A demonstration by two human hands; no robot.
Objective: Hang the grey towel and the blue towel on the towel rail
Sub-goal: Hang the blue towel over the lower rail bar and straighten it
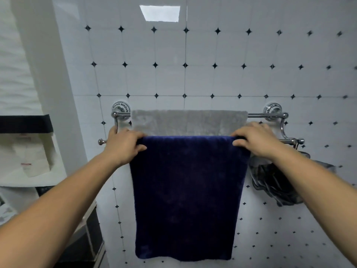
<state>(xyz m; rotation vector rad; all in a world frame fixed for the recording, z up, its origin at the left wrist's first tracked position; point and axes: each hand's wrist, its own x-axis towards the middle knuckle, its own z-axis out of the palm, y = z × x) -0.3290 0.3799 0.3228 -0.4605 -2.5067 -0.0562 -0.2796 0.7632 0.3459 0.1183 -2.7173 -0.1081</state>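
Observation:
A chrome double towel rail (266, 115) is fixed to the tiled wall. The grey towel (188, 122) hangs over its rear, upper bar. The blue towel (186, 196) is draped over the front, lower bar and hangs down flat. My left hand (123, 145) grips the blue towel's top left corner at the bar. My right hand (257, 139) grips its top right corner. The front bar is hidden under the blue towel except for its ends.
A dark grey striped cloth (276, 184) hangs bunched from the rail's right end, just below my right forearm. A white wall corner and a shelf unit (31, 161) stand at the left. White tiles with small black diamonds cover the wall.

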